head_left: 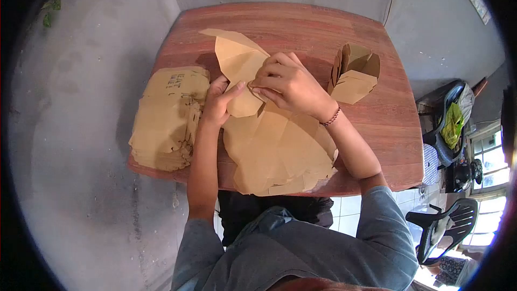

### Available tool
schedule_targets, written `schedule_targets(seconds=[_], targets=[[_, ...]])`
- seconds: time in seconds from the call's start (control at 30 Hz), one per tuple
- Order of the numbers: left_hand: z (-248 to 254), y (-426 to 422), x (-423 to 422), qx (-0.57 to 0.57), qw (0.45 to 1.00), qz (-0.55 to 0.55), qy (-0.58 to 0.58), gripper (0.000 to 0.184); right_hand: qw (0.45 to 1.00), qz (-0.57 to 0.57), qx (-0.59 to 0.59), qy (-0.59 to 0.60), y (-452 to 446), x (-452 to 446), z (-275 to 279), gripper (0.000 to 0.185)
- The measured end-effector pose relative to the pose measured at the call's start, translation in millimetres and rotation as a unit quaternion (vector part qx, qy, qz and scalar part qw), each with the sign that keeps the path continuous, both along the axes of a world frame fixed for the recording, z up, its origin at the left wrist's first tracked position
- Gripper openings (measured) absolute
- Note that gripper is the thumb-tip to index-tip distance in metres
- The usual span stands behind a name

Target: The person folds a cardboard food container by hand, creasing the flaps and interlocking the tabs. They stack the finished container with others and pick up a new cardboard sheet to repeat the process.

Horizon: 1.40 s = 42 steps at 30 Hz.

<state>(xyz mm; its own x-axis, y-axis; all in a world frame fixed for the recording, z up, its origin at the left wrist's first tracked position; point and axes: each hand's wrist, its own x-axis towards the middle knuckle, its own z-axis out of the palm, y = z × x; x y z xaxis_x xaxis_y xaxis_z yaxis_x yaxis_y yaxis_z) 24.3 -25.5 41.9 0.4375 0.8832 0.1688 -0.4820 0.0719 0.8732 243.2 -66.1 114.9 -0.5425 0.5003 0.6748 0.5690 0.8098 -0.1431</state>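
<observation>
A partly folded brown cardboard piece [237, 60] is held above the middle of the table. My left hand [219, 99] grips its lower left part, thumb on top. At its right edge, my right hand [285, 83] has its fingers pinched on the cardboard; the fingertips partly hide the fold there. Beneath and in front of both hands lies a spread pile of flat cardboard sheets [277, 153]. To the left rests a thick stack of cardboard [164, 121] with dark writing on top. Folded cardboard boxes [354, 78] stand nested together at the right.
The wooden table [388, 145] has rounded edges and meets grey walls behind and at the left. Beyond its right side are a black plastic chair [452, 226], another chair with a green bag [452, 124], and a partly visible person [452, 269] at the lower right.
</observation>
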Motion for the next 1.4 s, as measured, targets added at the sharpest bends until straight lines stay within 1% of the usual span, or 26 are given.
schedule_targets(seconds=[0.13,0.2,0.23,0.3,0.43,0.5,0.63,0.7,0.8,0.9,1.03,1.23,1.33,1.4], targets=[[1,2,-1,0.003,0.999,0.032,0.001,0.035,1.0,0.014,-0.003,0.007,2,2,-2,0.019],[1,3,-2,0.006,0.999,0.039,-0.003,0.035,1.0,0.018,-0.007,0.011,3,3,-2,0.027],[2,2,0,-0.008,0.999,0.05,-0.011,0.034,1.0,0.019,-0.008,0.011,3,3,-3,0.027],[3,3,0,-0.02,0.998,0.063,-0.019,0.034,1.0,0.021,-0.015,-0.007,4,4,-3,0.032],[6,1,0,-0.015,0.997,0.073,-0.009,0.032,1.0,0.027,0.0,-0.015,7,6,-3,0.034],[6,0,2,-0.017,0.997,0.08,-0.007,0.032,0.999,0.011,-0.002,-0.031,6,7,-1,0.039],[5,1,3,-0.014,0.996,0.088,-0.011,0.032,0.999,0.006,-0.011,-0.031,5,6,-1,0.034],[5,0,4,-0.016,0.996,0.087,-0.009,0.031,1.0,-0.005,-0.008,-0.024,3,6,2,0.028],[6,-2,6,-0.014,0.996,0.087,-0.019,0.031,1.0,0.005,-0.008,-0.03,6,9,0,0.025],[5,1,4,-0.029,0.995,0.1,-0.007,0.032,1.0,0.005,-0.003,-0.02,6,9,-1,0.024],[2,2,5,-0.017,0.995,0.089,-0.029,0.033,1.0,0.0,0.016,-0.013,7,7,-2,0.024],[0,-1,7,-0.01,0.997,0.064,-0.037,0.038,1.0,-0.026,-0.006,-0.015,6,5,-2,0.024],[3,-4,9,-0.006,0.997,0.058,-0.05,0.041,1.0,-0.024,0.003,0.013,9,5,-5,0.027],[4,-7,10,0.0,0.997,0.056,-0.058,0.042,0.998,-0.05,0.031,0.024,12,5,-7,0.049]])
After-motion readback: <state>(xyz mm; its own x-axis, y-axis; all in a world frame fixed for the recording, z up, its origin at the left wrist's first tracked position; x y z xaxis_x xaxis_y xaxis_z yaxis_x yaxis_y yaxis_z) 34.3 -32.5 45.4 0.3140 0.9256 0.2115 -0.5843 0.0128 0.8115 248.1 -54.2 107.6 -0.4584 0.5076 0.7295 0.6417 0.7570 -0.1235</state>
